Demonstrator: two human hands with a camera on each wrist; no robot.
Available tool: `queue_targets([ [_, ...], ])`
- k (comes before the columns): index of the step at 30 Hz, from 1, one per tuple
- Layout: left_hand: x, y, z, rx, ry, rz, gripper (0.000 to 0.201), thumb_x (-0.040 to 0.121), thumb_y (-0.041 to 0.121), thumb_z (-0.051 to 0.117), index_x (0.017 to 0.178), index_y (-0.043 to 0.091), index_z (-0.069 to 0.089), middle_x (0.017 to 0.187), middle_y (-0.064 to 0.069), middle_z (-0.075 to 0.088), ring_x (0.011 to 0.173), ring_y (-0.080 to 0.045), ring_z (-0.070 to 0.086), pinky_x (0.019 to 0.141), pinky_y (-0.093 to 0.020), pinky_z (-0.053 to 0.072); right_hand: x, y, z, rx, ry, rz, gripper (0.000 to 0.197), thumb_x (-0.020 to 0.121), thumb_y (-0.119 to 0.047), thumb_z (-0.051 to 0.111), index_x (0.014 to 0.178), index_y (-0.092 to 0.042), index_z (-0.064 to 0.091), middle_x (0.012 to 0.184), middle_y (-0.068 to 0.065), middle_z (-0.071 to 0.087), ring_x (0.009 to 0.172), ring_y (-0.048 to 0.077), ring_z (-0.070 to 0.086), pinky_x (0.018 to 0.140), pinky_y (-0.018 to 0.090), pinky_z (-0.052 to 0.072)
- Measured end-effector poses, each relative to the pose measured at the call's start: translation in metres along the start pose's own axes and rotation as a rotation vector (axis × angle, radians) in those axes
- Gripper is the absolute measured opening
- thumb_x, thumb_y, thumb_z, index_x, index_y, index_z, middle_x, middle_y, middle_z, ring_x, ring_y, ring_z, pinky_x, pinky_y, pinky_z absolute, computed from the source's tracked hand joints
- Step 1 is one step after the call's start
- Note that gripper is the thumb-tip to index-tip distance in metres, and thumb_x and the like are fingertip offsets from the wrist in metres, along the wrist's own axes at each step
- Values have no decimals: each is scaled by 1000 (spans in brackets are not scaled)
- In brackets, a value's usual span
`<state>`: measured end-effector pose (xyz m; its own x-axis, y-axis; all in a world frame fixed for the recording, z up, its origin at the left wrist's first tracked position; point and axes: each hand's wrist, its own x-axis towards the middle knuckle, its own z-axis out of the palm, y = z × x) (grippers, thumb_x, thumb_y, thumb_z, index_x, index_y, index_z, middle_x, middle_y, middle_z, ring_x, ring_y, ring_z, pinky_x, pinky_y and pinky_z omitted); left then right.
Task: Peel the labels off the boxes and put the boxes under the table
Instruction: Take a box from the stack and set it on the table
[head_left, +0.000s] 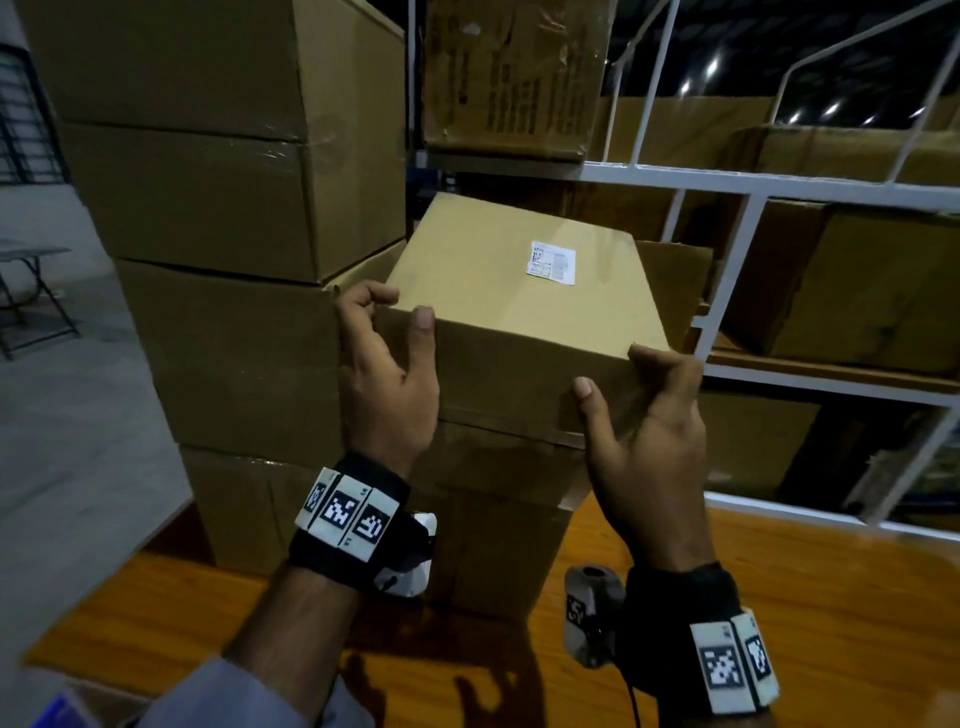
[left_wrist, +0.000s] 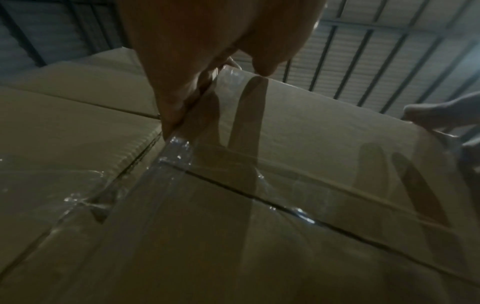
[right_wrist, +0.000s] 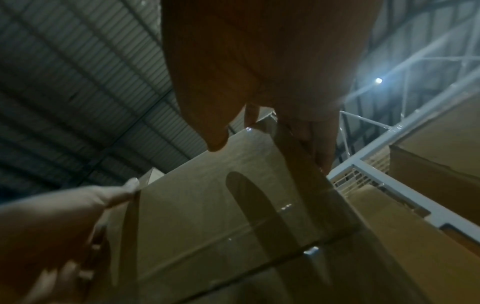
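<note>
Step in hand, by judgement: lifting the top box (head_left: 524, 291) off the short stack (head_left: 498, 519) on the orange surface (head_left: 779, 597). Left hand (head_left: 387, 374) clamped round the near left corner, thumb on the top edge; right hand (head_left: 649, 431) clamped round the near right corner. White label (head_left: 551, 262) unpeeled on the top face. Lift level, then draw toward the body. Tall stacked cartons (head_left: 218, 208) just beside on the left, white rack (head_left: 727, 192) close on the right; open room only on the near side.
</note>
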<state>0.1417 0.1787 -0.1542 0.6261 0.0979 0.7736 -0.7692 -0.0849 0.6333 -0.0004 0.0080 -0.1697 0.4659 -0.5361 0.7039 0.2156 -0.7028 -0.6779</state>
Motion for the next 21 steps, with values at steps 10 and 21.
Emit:
queue_targets([
  [10, -33, 56, 39, 43, 24, -105, 23, 104, 37, 59, 114, 19, 48, 98, 4, 58, 79, 5, 59, 59, -10, 43, 15, 23, -72, -10, 121, 26, 54, 86, -66, 72, 114, -26, 51, 119, -3, 57, 104, 21, 62, 68, 30, 54],
  [21, -102, 119, 127, -9, -63, -139, 29, 99, 44, 54, 112, 19, 48, 105, -13, 61, 76, -11, 58, 61, -21, 41, 24, 69, -201, -162, 211, 15, 46, 91, -60, 70, 105, -21, 51, 114, 1, 51, 106, 7, 49, 77, 26, 51],
])
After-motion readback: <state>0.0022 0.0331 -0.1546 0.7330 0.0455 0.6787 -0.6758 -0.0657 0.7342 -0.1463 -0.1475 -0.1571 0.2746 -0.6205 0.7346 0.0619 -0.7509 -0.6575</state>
